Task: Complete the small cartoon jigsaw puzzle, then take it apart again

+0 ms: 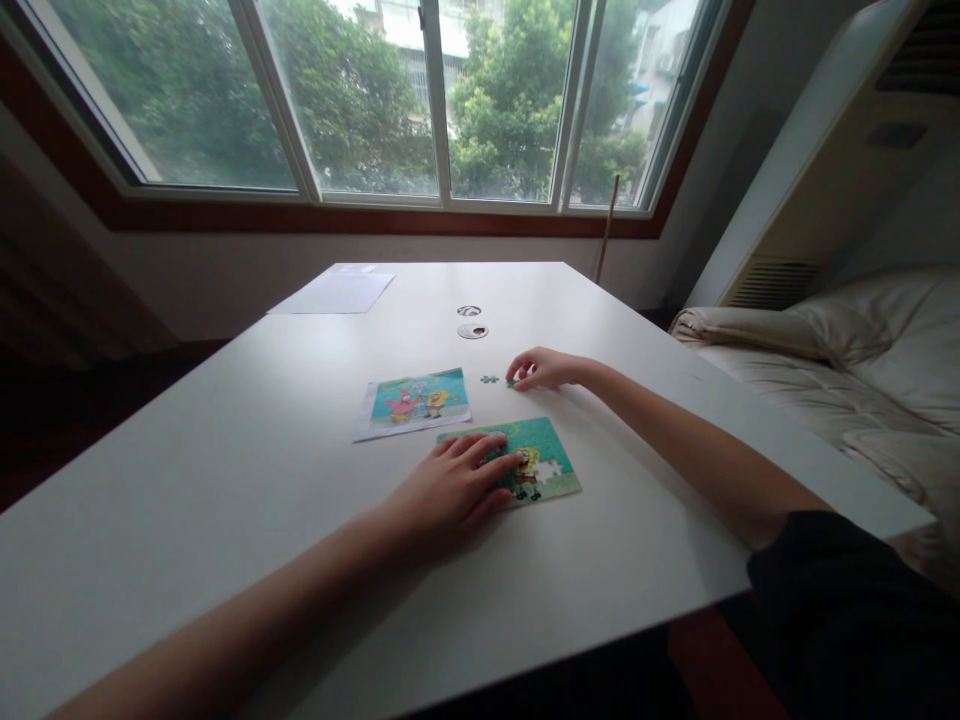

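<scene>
A cartoon jigsaw puzzle (555, 440) lies on the white table, with a pale gap among its pieces at the right side. My left hand (469, 475) rests flat over the puzzle's left part, fingers spread, and hides what is under it. Beyond the puzzle, my right hand (538, 368) has its fingertips closed on a small green puzzle piece (511, 382) at the tabletop. Just left of those fingers lies another loose puzzle piece (490, 379). A printed reference picture (420, 398) with the cartoon figures lies behind my left hand.
White sheets of paper (337, 292) lie at the table's far left corner. Two round inserts (472, 331) sit in the tabletop (225, 440) toward the far edge. A cream sofa (825, 350) stands to the right, and a window (375, 100) fills the wall ahead.
</scene>
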{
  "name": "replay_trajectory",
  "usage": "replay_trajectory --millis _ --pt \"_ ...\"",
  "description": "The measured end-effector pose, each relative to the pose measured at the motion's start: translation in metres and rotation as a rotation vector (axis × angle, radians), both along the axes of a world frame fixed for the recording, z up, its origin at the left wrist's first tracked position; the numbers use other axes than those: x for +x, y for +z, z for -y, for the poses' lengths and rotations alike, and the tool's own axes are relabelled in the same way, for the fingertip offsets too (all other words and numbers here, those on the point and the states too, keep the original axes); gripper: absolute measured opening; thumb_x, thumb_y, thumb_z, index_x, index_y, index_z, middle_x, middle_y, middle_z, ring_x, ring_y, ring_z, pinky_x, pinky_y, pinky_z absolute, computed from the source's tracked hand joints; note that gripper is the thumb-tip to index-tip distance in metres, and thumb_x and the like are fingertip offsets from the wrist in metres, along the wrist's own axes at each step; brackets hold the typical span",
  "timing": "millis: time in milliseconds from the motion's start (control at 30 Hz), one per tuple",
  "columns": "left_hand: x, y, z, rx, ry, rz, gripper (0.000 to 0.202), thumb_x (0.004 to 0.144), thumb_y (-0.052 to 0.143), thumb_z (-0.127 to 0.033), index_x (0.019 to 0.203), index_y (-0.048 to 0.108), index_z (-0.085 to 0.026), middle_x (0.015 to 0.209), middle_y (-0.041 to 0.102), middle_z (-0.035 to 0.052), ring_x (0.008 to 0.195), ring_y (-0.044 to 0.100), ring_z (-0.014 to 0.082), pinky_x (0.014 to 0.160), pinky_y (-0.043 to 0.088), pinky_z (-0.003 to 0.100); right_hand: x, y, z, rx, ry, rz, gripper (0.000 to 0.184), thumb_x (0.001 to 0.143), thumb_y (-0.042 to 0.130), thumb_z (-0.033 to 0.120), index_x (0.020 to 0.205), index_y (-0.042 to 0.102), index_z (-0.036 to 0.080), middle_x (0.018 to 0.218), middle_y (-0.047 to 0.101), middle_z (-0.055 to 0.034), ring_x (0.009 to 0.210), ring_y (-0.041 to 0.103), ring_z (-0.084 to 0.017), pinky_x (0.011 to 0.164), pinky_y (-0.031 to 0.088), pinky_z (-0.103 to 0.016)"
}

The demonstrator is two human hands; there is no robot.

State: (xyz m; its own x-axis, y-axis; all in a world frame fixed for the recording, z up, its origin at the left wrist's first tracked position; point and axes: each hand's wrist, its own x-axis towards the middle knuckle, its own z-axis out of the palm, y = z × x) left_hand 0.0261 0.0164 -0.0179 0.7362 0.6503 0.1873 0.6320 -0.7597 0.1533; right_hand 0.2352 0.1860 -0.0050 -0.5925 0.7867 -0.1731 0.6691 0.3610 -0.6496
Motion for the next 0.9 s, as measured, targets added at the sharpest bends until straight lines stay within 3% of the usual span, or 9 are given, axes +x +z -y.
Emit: replay_trajectory --millis 100,200,333,433,633,767,900 --pt "-0.001 0.0 0.0 -0.003 -0.001 0.009 0.039 0.088 0.033 -0.036 0.126 0.037 -0.029 0.127 0.04 0.0063 0.113 0.036 0.0273 0.091 0.031 0.047 0.002 0.0 0.002 -0.027 0.057 -0.006 0.028 0.067 0.054 0.012 0.092 0.065 0.017 0.069 0.055 0.0007 0.049 0.04 -0.004 0.043 0.031 -0.016" --pt "-0.002 0.0 -0.001 0.007 -0.002 0.017 0.038 0.088 0.033 -0.037 0.125 0.038 -0.029 0.127 0.041 0.0065 0.113 0.037 0.027 0.091 0.031 0.046 0.002 -0.002 0.007 -0.021 -0.013 0.018 0.029 0.067 0.049 0.008 0.091 0.064 0.016 0.061 0.054 0.0013 0.045 0.038 -0.005 0.041 0.029 -0.017" --pt "-0.002 0.001 -0.002 0.014 -0.004 0.011 0.039 0.088 0.033 -0.037 0.125 0.038 -0.029 0.127 0.041 0.0063 0.112 0.037 0.0267 0.091 0.031 0.046 0.0 -0.005 0.014 0.141 -0.073 -0.009 0.022 0.068 0.058 0.022 0.089 0.062 0.014 0.076 0.059 -0.0031 0.059 0.047 -0.008 0.051 0.036 -0.018" --pt "-0.002 0.001 -0.003 0.008 0.0 0.0 0.039 0.088 0.033 -0.037 0.126 0.037 -0.03 0.127 0.04 0.0062 0.113 0.036 0.0267 0.091 0.031 0.046 -0.002 -0.005 0.017 0.228 -0.054 0.044 0.028 0.066 0.062 0.034 0.087 0.063 0.014 0.076 0.059 -0.0036 0.064 0.049 -0.01 0.056 0.037 -0.02" --pt "-0.004 0.0 -0.003 0.014 0.009 -0.002 0.039 0.088 0.033 -0.038 0.126 0.037 -0.03 0.127 0.04 0.0064 0.113 0.036 0.0266 0.091 0.031 0.046 0.004 0.002 0.017 0.075 0.143 -0.012 0.028 0.07 0.056 0.021 0.097 0.062 0.016 0.085 0.057 -0.0028 0.067 0.047 -0.009 0.059 0.038 -0.019" --pt "-0.004 0.001 -0.003 0.011 0.002 0.002 0.039 0.088 0.032 -0.037 0.126 0.037 -0.029 0.127 0.04 0.0066 0.113 0.036 0.0268 0.091 0.031 0.046 0.009 0.004 0.016 0.046 0.085 -0.036 0.033 0.07 0.058 0.029 0.099 0.059 0.013 0.083 0.054 -0.0038 0.067 0.046 -0.01 0.057 0.038 -0.02" --pt "-0.003 0.002 -0.002 0.019 0.003 0.016 0.038 0.088 0.033 -0.037 0.125 0.038 -0.03 0.127 0.041 0.0059 0.113 0.036 0.0265 0.091 0.031 0.045 0.008 0.003 0.014 0.047 0.083 0.048 0.033 0.063 0.064 0.033 0.089 0.06 0.013 0.074 0.053 -0.0014 0.061 0.045 -0.009 0.054 0.036 -0.02"
